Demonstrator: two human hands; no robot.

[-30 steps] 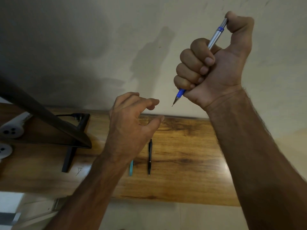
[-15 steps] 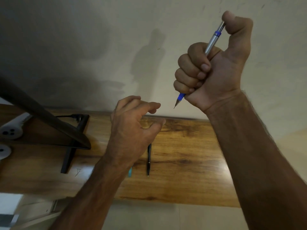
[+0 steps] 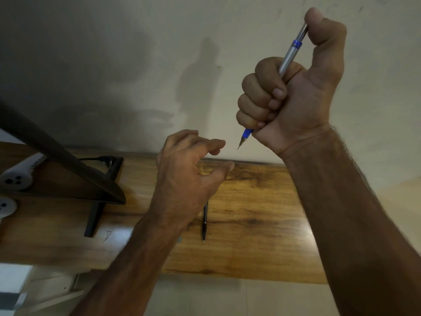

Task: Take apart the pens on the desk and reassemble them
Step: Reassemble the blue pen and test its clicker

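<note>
My right hand [image 3: 296, 96] is raised in a fist around a silver pen with blue trim [image 3: 292, 51], thumb pressed on its top end, its metal tip pointing down-left. My left hand [image 3: 189, 176] hovers below and left of that tip, fingers curled apart, holding nothing. A black pen [image 3: 204, 222] lies on the wooden desk [image 3: 262, 213] just right of my left wrist. A teal pen [image 3: 179, 239] shows only as a sliver under my left forearm.
A dark monitor [image 3: 57, 160] on a black stand [image 3: 95, 215] leans over the desk's left part, with a cable behind it. A white power strip [image 3: 17, 176] lies at the far left. A plain wall rises behind the desk.
My right thumb has pressed further down on the pen's top and the fist has dropped slightly. My left hand has barely shifted, and hides more of the teal pen.
</note>
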